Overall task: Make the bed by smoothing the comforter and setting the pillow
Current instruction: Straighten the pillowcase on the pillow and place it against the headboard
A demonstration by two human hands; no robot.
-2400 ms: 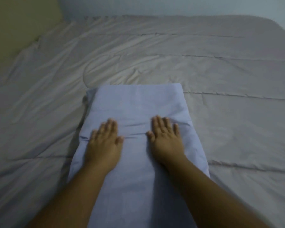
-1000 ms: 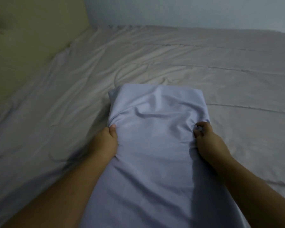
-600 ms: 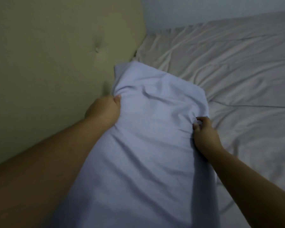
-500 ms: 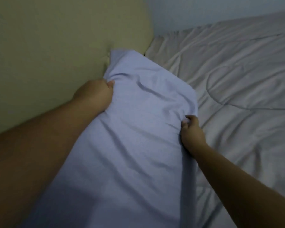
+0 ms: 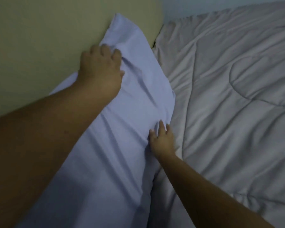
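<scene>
Left hand (image 5: 100,71) fingers curled; right hand (image 5: 162,139) fingers spread.

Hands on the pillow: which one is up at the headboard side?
The left hand, on the pillow's upper edge beside the tan headboard. The right hand sits lower, at the edge bordering the grey comforter.

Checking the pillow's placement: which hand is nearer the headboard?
Left. The left hand presses the pillow right beside the headboard; the right hand rests on the pillow's opposite edge, next to the comforter.
</scene>
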